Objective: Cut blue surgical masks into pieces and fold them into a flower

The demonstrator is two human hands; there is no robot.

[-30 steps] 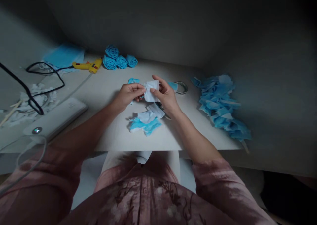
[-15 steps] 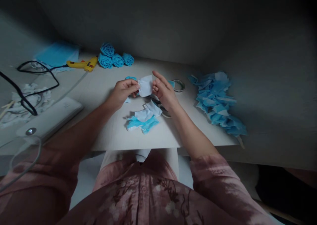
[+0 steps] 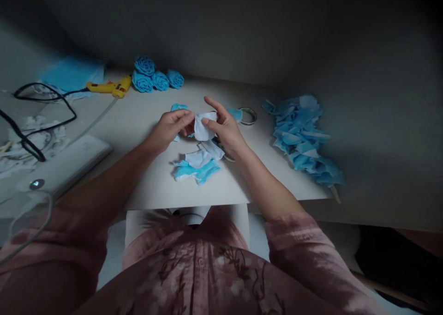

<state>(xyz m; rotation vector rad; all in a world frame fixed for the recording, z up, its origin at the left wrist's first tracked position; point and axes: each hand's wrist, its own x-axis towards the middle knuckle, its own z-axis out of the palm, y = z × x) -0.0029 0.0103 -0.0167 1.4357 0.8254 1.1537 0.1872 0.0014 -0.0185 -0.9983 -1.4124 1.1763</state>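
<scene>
Between my two hands, above the table, is a small white fabric piece (image 3: 204, 129) with rounded lower corners. My left hand (image 3: 175, 125) pinches its left edge between thumb and fingers. On the right edge my right hand (image 3: 223, 126) grips it, thumb laid across the near face and index finger raised away. Below lie loose white pieces (image 3: 200, 157) and blue pieces (image 3: 199, 171) with ragged edges. A blue scrap (image 3: 179, 107) shows behind my left hand. Scissors, mostly hidden, lie under my right hand.
A yellow glue gun (image 3: 112, 87) lies at the back left beside several blue fabric roses (image 3: 152, 75). A white power strip (image 3: 69, 165) and black cable (image 3: 65, 116) are at left. A tape roll (image 3: 248, 116) sits behind my right hand. Blue pieces (image 3: 301, 139) are heaped at right.
My right thumb has come across the front of the white piece, and its right side now looks folded or bent. The view has shifted slightly.
</scene>
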